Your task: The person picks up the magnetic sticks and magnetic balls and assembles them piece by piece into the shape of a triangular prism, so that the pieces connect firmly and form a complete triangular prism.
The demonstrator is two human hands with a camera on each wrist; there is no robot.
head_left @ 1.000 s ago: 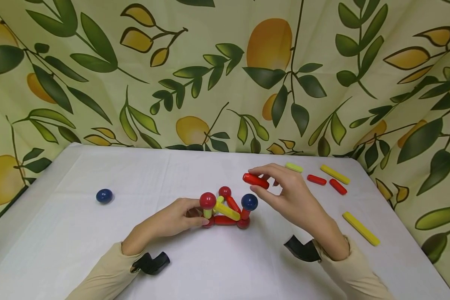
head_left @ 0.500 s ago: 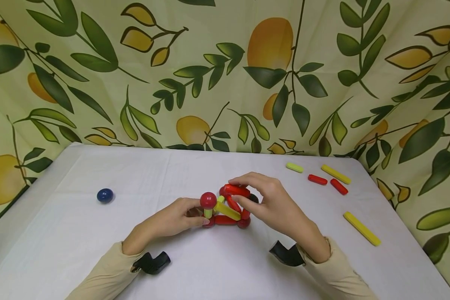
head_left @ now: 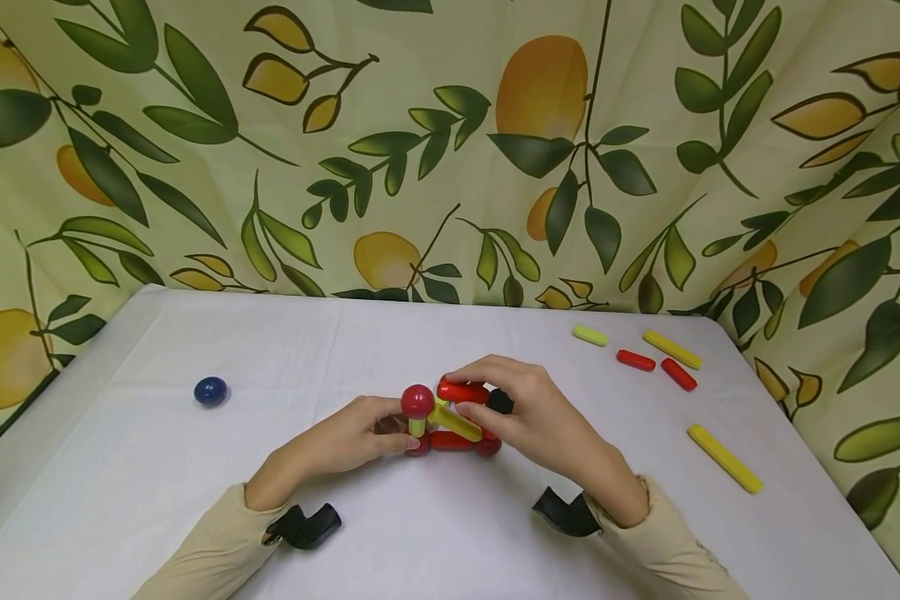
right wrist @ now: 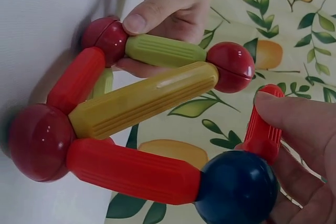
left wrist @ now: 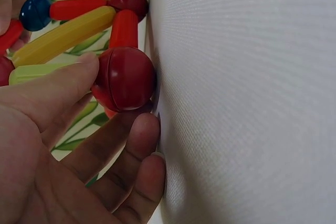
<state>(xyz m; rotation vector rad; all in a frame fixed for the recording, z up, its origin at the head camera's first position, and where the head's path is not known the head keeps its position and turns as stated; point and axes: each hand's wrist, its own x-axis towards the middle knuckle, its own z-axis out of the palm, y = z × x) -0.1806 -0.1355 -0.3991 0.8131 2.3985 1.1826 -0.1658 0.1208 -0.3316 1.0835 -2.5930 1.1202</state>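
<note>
A small frame of magnetic rods and balls stands on the table. My left hand holds its left corner, thumb at the lower red ball and by the upright green rod. Another red ball tops that green rod, and a yellow rod slants down from it. My right hand pinches a loose red rod between thumb and fingers. The rod's end is right at the blue ball, which sits on an upright red rod. In the head view, fingers partly hide the blue ball.
A loose blue ball lies on the left of the white-covered table. At the right lie a green rod, two red rods and two yellow rods. A patterned curtain hangs behind.
My right hand has moved left and down with the red rod, from right of the frame to the blue ball. My left hand has stayed in place on the frame.
</note>
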